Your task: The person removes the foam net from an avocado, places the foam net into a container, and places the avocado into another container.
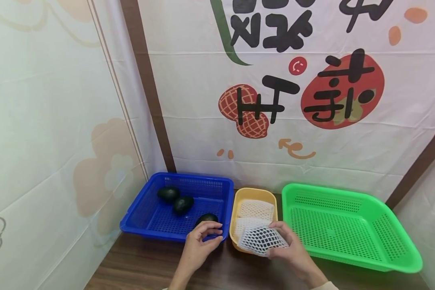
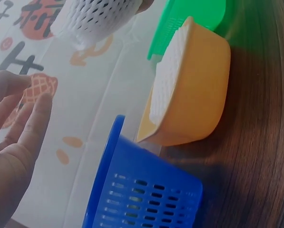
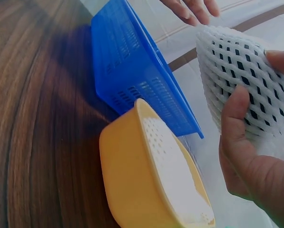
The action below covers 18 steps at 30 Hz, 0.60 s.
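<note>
My right hand (image 1: 289,250) grips a white foam net sleeve (image 1: 262,240) with a dark fruit inside, above the yellow basket (image 1: 235,225). In the right wrist view the dark skin shows through the mesh of the sleeve (image 3: 237,71), and thumb and fingers press it from both sides. My left hand (image 1: 200,245) hovers at the near right corner of the blue basket (image 1: 137,224), apart from the sleeve. Its fingers are loosely bent around nothing. Dark green avocados (image 1: 183,205) lie in the blue basket, one partly hidden behind the left hand. Flat white foam nets (image 1: 255,210) fill the yellow basket.
A green basket (image 1: 333,231) stands to the right of the yellow one, its slotted floor in view. All the baskets rest on a dark wooden table (image 1: 130,262). Behind them hangs a printed white cloth (image 1: 199,133), and another covers the left side.
</note>
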### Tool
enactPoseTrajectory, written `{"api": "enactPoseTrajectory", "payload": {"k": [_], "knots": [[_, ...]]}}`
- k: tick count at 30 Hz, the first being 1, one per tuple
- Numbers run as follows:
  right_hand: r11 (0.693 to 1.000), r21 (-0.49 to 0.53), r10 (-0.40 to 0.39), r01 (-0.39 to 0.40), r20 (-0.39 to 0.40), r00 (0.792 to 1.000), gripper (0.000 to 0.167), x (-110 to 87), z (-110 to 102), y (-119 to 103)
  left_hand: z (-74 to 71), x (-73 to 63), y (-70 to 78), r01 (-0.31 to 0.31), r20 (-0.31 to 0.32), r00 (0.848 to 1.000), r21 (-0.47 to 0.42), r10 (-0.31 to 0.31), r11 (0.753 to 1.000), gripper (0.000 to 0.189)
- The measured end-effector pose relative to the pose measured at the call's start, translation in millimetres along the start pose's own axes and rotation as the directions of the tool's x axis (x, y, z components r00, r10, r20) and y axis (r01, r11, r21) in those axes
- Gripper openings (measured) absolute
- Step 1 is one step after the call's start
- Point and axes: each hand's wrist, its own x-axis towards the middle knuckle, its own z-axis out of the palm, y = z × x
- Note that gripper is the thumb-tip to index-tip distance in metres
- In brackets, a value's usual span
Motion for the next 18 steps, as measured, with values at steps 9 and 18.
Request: {"api": "enactPoseTrajectory", "payload": {"k": [9,18], "knots": [[0.999,-0.031,0.024,-0.024,0.007,1.000,0.058,-4.2,9,-2,8.8,0.8,2.0,-0.056,0.067,0.996,-0.009,0.057,0.998,0.026],[0.999,-0.001,0.038,-0.038,0.023,0.999,0.060,-8.3,12,-2,12.5,-0.4,6.7,0.033,0.069,0.997,0.034,-0.035,0.999,0.022]]}}
